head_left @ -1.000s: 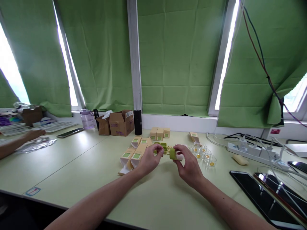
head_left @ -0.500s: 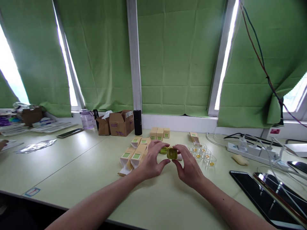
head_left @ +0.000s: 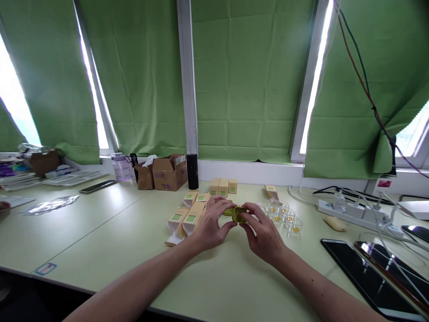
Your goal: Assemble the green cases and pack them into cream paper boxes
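A small, square, olive-green case [head_left: 237,214], hollow on the side facing me, is raised over the table between my two hands. My left hand [head_left: 213,223] grips its left side between thumb and fingers. From the right, my right hand [head_left: 263,229] holds it as well, with a fingertip reaching into the hollow. Just behind it is another green piece [head_left: 228,211], partly hidden by my fingers. Several small cardboard boxes [head_left: 190,219] with green labels lie beside my left hand, some with flaps up. Clear cups [head_left: 288,218] with yellow centres stand beyond my right hand.
More small boxes [head_left: 224,185] stand farther back. A black tumbler [head_left: 192,171] and a brown carton [head_left: 170,172] are by the window. Right: a power strip [head_left: 358,215] with cables and a dark tablet [head_left: 355,273]. Another person's hand [head_left: 4,205] shows at far left.
The green case has turned and tipped slightly to the left. My right fingers have moved from its edge into its hollow. The other person's hand at far left has shifted down a little.
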Demonstrator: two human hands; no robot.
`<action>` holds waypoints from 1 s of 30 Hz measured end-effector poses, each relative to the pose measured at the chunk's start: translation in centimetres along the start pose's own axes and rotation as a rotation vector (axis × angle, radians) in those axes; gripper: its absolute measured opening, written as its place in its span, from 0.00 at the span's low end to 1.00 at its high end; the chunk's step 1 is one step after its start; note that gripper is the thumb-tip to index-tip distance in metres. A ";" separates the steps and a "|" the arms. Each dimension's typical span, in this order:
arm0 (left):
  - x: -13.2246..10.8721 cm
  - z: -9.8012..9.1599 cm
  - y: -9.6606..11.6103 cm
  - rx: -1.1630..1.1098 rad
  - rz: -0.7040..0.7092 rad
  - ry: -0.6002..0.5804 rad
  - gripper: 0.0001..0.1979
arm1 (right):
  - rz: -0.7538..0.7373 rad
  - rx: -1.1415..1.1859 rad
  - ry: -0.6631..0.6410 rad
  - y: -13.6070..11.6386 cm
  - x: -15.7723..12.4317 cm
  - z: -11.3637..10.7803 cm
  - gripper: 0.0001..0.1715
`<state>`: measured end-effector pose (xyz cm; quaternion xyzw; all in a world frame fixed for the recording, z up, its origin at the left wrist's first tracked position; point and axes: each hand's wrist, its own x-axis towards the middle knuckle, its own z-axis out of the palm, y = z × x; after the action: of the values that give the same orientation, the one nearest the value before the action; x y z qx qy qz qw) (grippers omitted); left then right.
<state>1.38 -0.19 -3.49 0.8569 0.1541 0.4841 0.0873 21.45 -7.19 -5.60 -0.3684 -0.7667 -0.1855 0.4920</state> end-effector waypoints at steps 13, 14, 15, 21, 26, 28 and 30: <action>-0.1 0.1 -0.5 0.016 0.039 0.015 0.23 | 0.000 -0.002 -0.053 -0.2 0.3 0.1 0.18; -0.1 0.1 -0.5 0.018 0.041 0.015 0.23 | -0.002 0.002 -0.043 -0.1 0.2 0.1 0.18; -0.1 0.1 -0.4 0.020 0.044 0.016 0.23 | -0.004 0.005 -0.030 -0.1 0.2 0.2 0.18; 0.1 -0.2 0.1 0.013 0.057 0.029 0.21 | -0.011 0.013 0.025 0.0 0.0 0.1 0.18; 0.0 -0.1 0.0 0.015 0.050 0.022 0.21 | -0.009 0.022 0.020 0.0 0.0 0.2 0.16; 0.0 -0.1 -0.1 0.017 0.046 0.026 0.21 | -0.005 0.022 0.013 0.1 -0.1 0.2 0.17; 0.0 -0.1 -0.1 0.017 0.044 0.027 0.22 | -0.003 0.022 0.010 0.1 -0.1 0.2 0.17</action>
<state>1.30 -0.13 -3.47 0.8543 0.1404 0.4959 0.0672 21.43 -7.01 -5.82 -0.3611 -0.7666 -0.1796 0.4996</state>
